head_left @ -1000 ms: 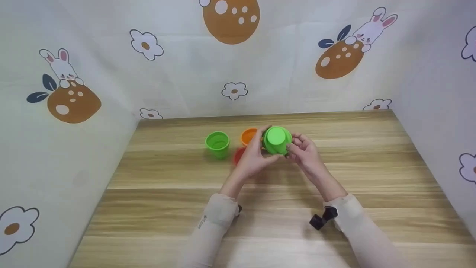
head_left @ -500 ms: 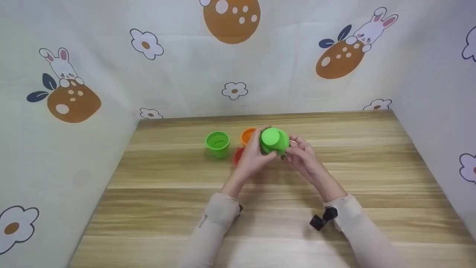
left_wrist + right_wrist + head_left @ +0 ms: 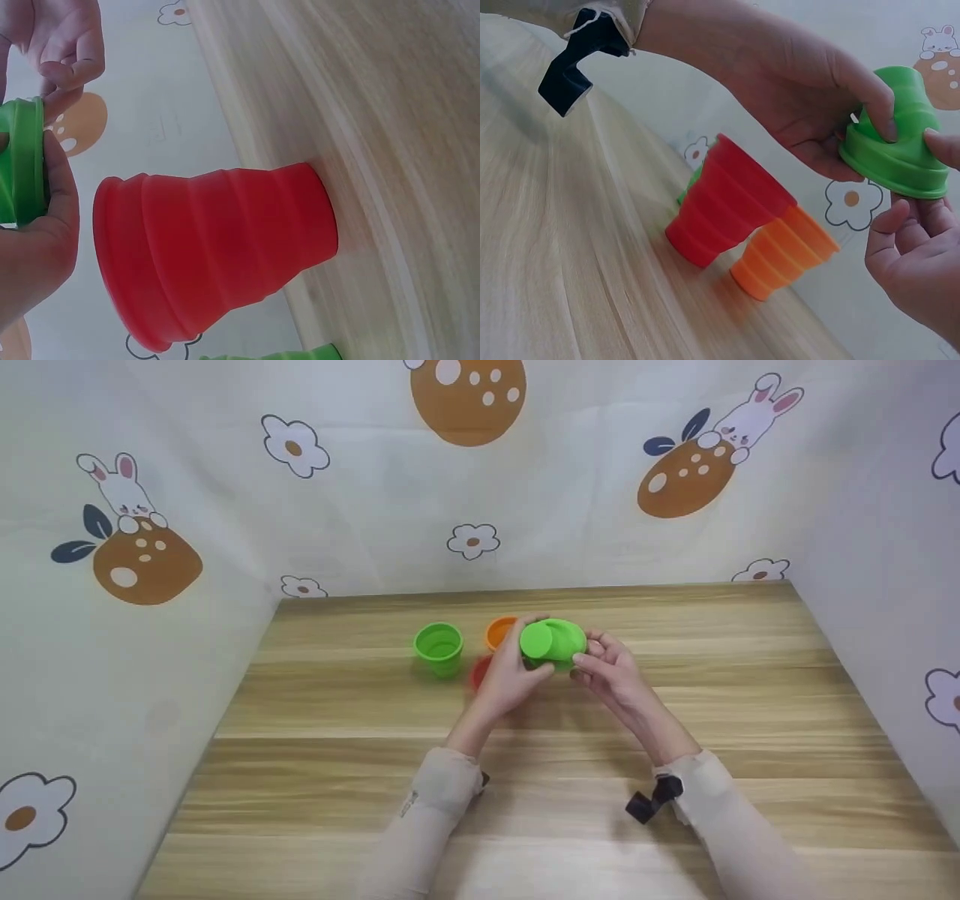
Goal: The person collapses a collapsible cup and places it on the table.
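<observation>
A green collapsible cup (image 3: 562, 641) is held above the table between both hands, its small round base facing up and slanting to the left, its walls partly folded. My left hand (image 3: 514, 667) grips its left side, the thumb along the near edge. At the right edge, my right hand (image 3: 619, 671) pinches the wide rim between thumb and fingers. The right wrist view shows the held cup side-on, with the left thumb pressing into its wall. Beneath the left hand, a red cup (image 3: 217, 244) stands upright, mostly hidden in the head view.
An orange cup (image 3: 500, 632) stands behind the red one, and a second green cup (image 3: 439, 649) stands to the left. All are upright and extended on the wood-grain table (image 3: 322, 780). A patterned cloth (image 3: 382, 510) hangs behind and along both sides.
The held green cup's base has tipped and shifted left, towards the left hand, and its wall shows more folded. Both hands stay in nearly the same place.
</observation>
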Tool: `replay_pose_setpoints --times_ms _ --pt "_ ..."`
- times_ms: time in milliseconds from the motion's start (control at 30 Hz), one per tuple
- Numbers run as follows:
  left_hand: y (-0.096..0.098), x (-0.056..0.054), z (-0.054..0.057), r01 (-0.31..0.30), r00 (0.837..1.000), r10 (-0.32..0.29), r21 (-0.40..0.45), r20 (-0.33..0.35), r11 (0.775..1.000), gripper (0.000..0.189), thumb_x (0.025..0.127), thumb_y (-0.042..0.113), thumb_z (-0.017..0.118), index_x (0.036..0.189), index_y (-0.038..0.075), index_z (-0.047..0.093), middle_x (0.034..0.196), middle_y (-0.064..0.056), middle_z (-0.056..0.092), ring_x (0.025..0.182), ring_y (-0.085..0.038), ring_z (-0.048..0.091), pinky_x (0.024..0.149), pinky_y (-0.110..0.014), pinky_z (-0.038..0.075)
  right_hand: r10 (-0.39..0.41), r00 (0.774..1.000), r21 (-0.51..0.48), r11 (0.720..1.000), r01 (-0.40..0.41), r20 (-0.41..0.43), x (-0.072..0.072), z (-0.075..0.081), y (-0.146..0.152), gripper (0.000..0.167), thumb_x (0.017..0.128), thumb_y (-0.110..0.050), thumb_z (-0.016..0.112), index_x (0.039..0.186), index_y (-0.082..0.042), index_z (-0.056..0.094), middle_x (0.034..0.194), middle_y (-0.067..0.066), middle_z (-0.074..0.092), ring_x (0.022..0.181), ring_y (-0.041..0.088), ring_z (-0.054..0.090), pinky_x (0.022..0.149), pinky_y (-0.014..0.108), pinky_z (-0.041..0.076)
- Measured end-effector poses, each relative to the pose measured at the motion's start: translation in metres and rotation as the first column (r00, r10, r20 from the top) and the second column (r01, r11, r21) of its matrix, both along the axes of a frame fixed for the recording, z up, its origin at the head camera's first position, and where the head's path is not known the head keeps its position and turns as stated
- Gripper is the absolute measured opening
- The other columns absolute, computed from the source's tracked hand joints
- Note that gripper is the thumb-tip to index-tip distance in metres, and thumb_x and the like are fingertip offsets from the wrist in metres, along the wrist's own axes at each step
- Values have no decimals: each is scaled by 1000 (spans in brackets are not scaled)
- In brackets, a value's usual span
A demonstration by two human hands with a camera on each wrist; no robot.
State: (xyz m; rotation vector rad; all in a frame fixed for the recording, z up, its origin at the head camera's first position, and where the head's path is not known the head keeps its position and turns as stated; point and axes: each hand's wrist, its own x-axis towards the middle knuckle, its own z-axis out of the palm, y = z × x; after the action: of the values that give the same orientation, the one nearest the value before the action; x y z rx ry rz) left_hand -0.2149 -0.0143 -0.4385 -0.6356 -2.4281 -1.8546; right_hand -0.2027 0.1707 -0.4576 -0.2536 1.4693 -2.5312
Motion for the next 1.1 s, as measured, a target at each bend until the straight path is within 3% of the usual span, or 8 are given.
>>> replay_pose_setpoints --times_ms 533,967,1100 --pt "2 1 -1 6 1000 -6 10 26 1000 70 77 -6 67 142 1 41 139 -15 53 122 -25 52 111 -41 43 -100 994 61 993 98 32 -2 3 -5 29 92 12 51 110 -9 45 87 -7 68 68 5 53 58 16 42" --pt "3 3 -2 -4 1000 4 -18 23 1000 71 77 -5 66 143 3 40 140 -13 51 121 -24 51 106 -37 44 -120 993 120 986 116 24 -4 2 -6 28 92 11 53 109 -9 46 84 -9 68 59 4 45 53 15 37" --pt "3 3 -3 -8 1000 9 -36 11 999 72 77 -6 67 144 3 40 142 -13 49 126 -25 50 111 -40 42 -136 990 117 984 132 27 -4 1 -7 28 91 12 54 107 -10 47 84 -9 69 58 4 44 53 15 36"
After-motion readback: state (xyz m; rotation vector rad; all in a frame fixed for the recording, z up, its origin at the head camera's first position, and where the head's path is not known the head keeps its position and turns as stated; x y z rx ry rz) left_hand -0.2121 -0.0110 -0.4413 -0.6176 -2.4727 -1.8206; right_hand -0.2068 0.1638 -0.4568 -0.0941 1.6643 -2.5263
